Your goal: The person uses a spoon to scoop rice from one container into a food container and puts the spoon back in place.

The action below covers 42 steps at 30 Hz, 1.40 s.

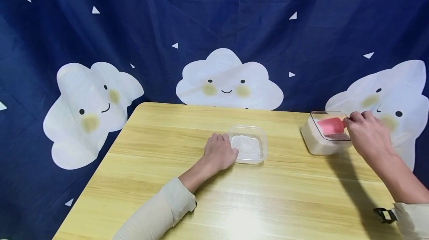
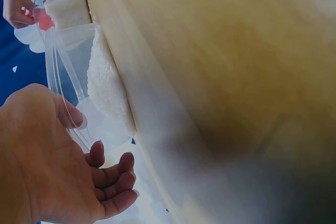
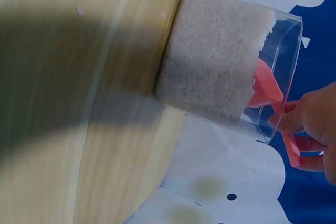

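My right hand [image 1: 368, 133] grips the handle of a pink scoop [image 1: 330, 125]. The scoop's bowl dips into a clear, square-sided container [image 3: 287, 24] of rice, its lower edge among the grains [image 3: 210, 56]. At the middle of the table, my left hand [image 1: 219, 152] is beside a shallower clear plastic container [image 1: 264, 147] with a white layer of rice [image 1: 246, 147] on its bottom. The left thumb [image 2: 77, 116] lies against that container's wall near the rim, while the other fingers hang loosely bent beside it.
Both containers stand on a wood-grain table [image 1: 151, 139], the larger one near its back right edge. A blue curtain [image 1: 151, 20] with cloud faces hangs right behind the table. A few loose grains [image 3: 80, 10] lie on the tabletop.
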{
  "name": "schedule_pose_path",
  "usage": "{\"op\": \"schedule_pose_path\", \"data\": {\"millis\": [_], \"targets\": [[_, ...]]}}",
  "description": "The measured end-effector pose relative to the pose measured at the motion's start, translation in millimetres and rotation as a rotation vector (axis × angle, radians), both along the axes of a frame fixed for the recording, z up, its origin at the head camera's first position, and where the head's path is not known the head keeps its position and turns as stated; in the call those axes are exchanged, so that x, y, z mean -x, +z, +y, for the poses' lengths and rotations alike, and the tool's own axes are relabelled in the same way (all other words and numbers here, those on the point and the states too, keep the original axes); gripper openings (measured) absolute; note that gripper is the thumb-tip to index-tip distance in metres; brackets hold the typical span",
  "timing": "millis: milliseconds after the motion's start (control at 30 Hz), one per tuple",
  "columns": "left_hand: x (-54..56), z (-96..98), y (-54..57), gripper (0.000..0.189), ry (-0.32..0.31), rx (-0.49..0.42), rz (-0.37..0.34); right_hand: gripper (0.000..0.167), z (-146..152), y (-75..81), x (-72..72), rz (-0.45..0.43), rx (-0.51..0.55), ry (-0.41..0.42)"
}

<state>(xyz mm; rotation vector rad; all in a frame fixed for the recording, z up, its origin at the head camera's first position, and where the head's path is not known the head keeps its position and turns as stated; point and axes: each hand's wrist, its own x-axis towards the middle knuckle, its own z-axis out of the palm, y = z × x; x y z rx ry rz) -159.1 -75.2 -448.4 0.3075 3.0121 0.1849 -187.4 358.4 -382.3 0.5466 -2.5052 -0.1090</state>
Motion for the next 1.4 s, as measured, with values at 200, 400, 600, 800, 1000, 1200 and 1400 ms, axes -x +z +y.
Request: {"op": "schedule_pose_path", "data": {"millis": [200, 400, 600, 800, 1000, 1200, 1400], "targets": [[0.0, 0.4, 0.0, 0.044, -0.003, 0.004, 0.003, 0.021, -2, -1.2, 0.3, -0.031, 0.013, 0.006], [0.6, 0.1, -1.1, 0.043, -0.002, 0.005, 0.007, 0.022, -2, -0.2, -1.4, -0.139, 0.06, -0.026], [0.8, 0.1, -2.5, 0.043, -0.003, 0.01, 0.009, 0.012, -1, -1.2, -1.4, -0.144, 0.102, 0.003], [1.4, 0.2, -2.6, 0.044, -0.004, 0.005, 0.011, 0.013, 1, -1.1, 1.4, -0.141, 0.135, 0.024], [2.0, 0.0, -3.0, 0.041, -0.008, 0.008, 0.015, 0.016, 3, 1.1, 3.0, -0.162, 0.154, 0.047], [1.7, -0.3, -2.5, 0.041, -0.006, 0.001, 0.013, 0.017, 10, 5.4, 4.9, -0.223, 0.169, 0.062], [2.4, -0.7, -3.2, 0.043, -0.004, 0.0, 0.011, 0.015, 15, 11.6, 4.4, -0.3, 0.136, 0.042]]}}
